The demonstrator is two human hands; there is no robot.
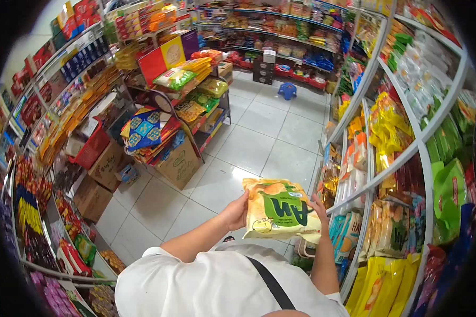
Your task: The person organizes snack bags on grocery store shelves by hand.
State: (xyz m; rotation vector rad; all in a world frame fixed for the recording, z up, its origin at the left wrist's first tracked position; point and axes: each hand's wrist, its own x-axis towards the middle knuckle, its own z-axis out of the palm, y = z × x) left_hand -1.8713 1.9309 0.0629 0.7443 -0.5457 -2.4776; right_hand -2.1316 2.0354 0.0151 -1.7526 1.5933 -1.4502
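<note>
Between my two hands is a yellow and green snack package point(283, 208) with large dark green letters that appear upside down. My left hand point(238, 211) grips its left edge, with the fingers mostly hidden behind the package. On the other side, my right hand point(319, 211) holds the right edge, its fingertips near the upper corner. The package is in front of my body, above the tiled floor and close to the right shelf.
Shelves of bagged goods point(388, 127) rise on the right, with yellow packs point(383, 280) low down. A display rack point(188, 100), a carton point(177, 161) and a red basket point(92, 145) stand left. A blue stool point(287, 91) is on the tiled floor point(248, 148).
</note>
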